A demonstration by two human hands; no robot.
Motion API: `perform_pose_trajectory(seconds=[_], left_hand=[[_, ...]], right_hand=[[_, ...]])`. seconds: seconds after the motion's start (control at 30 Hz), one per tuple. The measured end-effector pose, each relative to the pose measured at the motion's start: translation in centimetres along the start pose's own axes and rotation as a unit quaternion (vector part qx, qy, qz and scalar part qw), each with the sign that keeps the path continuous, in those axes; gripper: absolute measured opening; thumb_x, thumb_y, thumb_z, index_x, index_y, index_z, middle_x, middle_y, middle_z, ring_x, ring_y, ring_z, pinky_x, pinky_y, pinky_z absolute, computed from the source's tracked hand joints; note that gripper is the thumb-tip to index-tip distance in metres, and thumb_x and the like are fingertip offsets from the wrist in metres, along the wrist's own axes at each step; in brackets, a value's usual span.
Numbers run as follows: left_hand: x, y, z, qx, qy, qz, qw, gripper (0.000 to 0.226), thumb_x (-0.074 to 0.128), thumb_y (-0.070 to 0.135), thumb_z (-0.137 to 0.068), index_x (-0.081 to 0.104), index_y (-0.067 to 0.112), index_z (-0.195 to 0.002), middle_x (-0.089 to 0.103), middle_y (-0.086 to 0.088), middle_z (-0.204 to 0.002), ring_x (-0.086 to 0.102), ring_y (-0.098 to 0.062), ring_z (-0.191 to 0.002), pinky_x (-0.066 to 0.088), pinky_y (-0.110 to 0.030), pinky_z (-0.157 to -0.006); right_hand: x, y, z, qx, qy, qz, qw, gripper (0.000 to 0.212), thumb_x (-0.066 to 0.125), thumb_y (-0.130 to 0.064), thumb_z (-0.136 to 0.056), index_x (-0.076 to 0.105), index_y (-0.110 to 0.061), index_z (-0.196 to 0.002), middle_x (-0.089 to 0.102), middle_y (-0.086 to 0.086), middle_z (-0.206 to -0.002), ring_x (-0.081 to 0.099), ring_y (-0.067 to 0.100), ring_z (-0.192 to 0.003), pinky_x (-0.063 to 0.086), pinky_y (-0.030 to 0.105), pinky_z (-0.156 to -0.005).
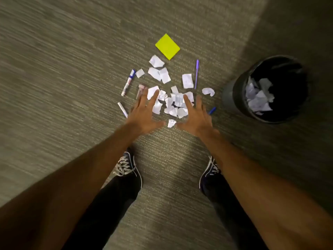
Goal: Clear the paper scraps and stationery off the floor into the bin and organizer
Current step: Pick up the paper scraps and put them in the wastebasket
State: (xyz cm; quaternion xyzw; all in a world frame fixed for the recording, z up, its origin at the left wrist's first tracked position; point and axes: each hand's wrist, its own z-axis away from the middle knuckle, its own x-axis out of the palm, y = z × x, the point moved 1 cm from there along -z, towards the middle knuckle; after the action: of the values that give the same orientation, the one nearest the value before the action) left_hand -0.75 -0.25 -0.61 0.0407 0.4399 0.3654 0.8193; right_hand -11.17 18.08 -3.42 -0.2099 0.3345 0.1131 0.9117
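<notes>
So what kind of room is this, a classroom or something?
Probably an office or classroom, though I can't be sure. The floor is grey-brown striped carpet, a round black wastebasket holds crumpled paper, and a bright yellow sticky-note pad and a purple pen lie among torn white paper scraps.

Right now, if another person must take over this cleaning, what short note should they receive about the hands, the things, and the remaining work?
Left hand and right hand: both open and empty, spread above the paper scraps.
Bin, on the right side, already holds some crumpled paper.
On the carpet: the scraps, a yellow sticky pad, a purple pen, a white marker, and other pens near the hands.
No organizer is in view.
Left: gather the scraps into the bin, then collect the stationery.
</notes>
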Motion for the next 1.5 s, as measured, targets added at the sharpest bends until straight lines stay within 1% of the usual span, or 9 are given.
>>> perform_pose_trajectory(seconds=[0.13,0.33,0.57,0.73,0.83,1.0,1.2,1.37,1.5], left_hand=[[5.5,-3.4,-6.4,-0.047,-0.024,0.007,0.999,0.122,0.083,0.053,-0.069,-0.001,0.038,-0.156,-0.017,-0.012,-0.164,0.002,-0.039,-0.152,0.037,-0.064,-0.108],[10.2,-5.9,-12.3,-0.052,0.003,-0.061,0.997,0.124,0.084,0.055,-0.066,0.000,0.036,-0.156,-0.009,-0.014,-0.165,0.008,-0.043,-0.150,0.041,-0.065,-0.103],[11.4,-6.6,-14.7,-0.056,-0.021,-0.088,0.994,0.127,0.087,0.052,-0.064,0.003,0.030,-0.157,0.001,-0.020,-0.162,0.012,-0.047,-0.147,0.039,-0.061,-0.107],[11.4,-6.4,-15.0,-0.057,-0.002,-0.146,0.988,0.111,0.086,0.036,-0.074,0.013,0.026,-0.156,0.013,-0.023,-0.157,0.024,-0.046,-0.143,0.046,-0.052,-0.105],[11.2,-6.2,-15.0,-0.054,0.013,-0.121,0.991,0.094,0.083,0.015,-0.079,0.024,0.023,-0.152,0.018,-0.022,-0.155,0.033,-0.044,-0.140,0.046,-0.048,-0.106],[11.0,-5.6,-15.0,-0.029,0.057,-0.041,0.997,0.068,0.066,-0.017,-0.082,0.047,0.013,-0.139,0.038,-0.021,-0.144,0.057,-0.037,-0.118,0.051,-0.042,-0.098],[10.3,-5.5,-14.9,-0.038,0.091,-0.002,0.995,0.048,0.062,-0.017,-0.085,0.062,0.004,-0.129,0.056,-0.021,-0.130,0.062,-0.034,-0.112,0.052,-0.034,-0.094],[8.6,-4.8,-13.4,-0.047,0.128,0.013,0.991,0.038,0.061,-0.016,-0.086,0.066,0.001,-0.121,0.063,-0.022,-0.124,0.065,-0.031,-0.105,0.050,-0.025,-0.084],[6.1,-2.9,-11.7,-0.052,0.152,0.047,0.986,0.039,0.064,-0.011,-0.088,0.066,0.005,-0.123,0.066,-0.019,-0.125,0.067,-0.027,-0.106,0.049,-0.018,-0.089]], right_hand=[[4.9,1.4,-5.8,0.027,0.025,0.016,0.999,0.126,0.079,-0.069,-0.065,-0.003,-0.039,-0.156,-0.004,0.020,-0.165,0.022,0.047,-0.146,0.040,0.063,-0.105],[8.9,2.1,-10.8,0.027,0.063,0.048,0.997,0.129,0.077,-0.073,-0.062,-0.003,-0.037,-0.157,-0.001,0.020,-0.165,0.028,0.045,-0.143,0.045,0.060,-0.099],[9.7,1.8,-12.9,0.037,0.072,0.082,0.993,0.104,0.081,-0.058,-0.070,0.020,-0.035,-0.152,0.018,0.018,-0.156,0.042,0.040,-0.132,0.052,0.052,-0.091],[9.8,2.0,-13.2,0.021,0.107,0.054,0.993,0.080,0.083,-0.027,-0.078,0.037,-0.033,-0.144,0.032,0.014,-0.145,0.055,0.038,-0.114,0.055,0.047,-0.088],[9.6,2.3,-13.3,0.009,0.117,0.031,0.993,0.067,0.077,-0.013,-0.084,0.044,-0.029,-0.141,0.037,0.012,-0.143,0.057,0.036,-0.114,0.054,0.046,-0.092],[8.9,2.9,-13.2,-0.027,0.146,-0.015,0.989,0.050,0.059,0.004,-0.092,0.057,-0.021,-0.135,0.051,0.013,-0.136,0.064,0.038,-0.109,0.053,0.047,-0.100],[8.2,3.3,-12.7,-0.057,0.168,-0.072,0.982,0.045,0.057,0.004,-0.092,0.066,-0.019,-0.130,0.061,0.014,-0.125,0.066,0.032,-0.108,0.053,0.042,-0.101],[6.8,3.2,-11.5,-0.042,0.178,-0.100,0.978,0.036,0.061,0.003,-0.087,0.069,-0.009,-0.120,0.066,0.016,-0.114,0.066,0.034,-0.102,0.053,0.039,-0.091],[4.3,3.0,-10.0,-0.032,0.206,-0.134,0.969,0.033,0.066,-0.001,-0.087,0.069,-0.006,-0.119,0.071,0.015,-0.112,0.067,0.030,-0.102,0.051,0.033,-0.090]])
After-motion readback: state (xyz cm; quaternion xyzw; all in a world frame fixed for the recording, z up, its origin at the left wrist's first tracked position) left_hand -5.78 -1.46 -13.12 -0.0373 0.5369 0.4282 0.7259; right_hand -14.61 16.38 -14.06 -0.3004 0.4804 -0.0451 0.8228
